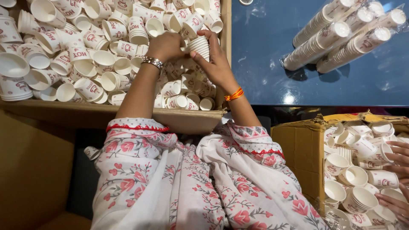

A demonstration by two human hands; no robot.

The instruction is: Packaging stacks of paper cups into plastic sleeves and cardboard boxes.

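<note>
The short stack of nested paper cups [199,46] is white with ribbed rolled rims and red print. It lies tilted on its side in the air above the large cardboard box [187,121], near the box's right wall, held between both hands.

The large cardboard box is filled with loose paper cups [85,64] of the same kind, lying in every direction, some nested in pairs. The box wall nearest the person crosses in front of both forearms. To the right of the box lies a blue table top [264,51], which carries sleeves of stacked cups [341,36] wrapped in clear film. At lower right, a second cardboard box [298,145] holds more loose cups; another person's hand [398,159] rests among them.

The left hand [164,46] wears a metal bracelet [152,62]. Its fingers are curled together and closed on the left end of the stack. The right hand [217,64] wears an orange thread band [234,94]. Its fingers [200,57] are closed around the stack from below and behind, thumb pressed against the lower side.
</note>
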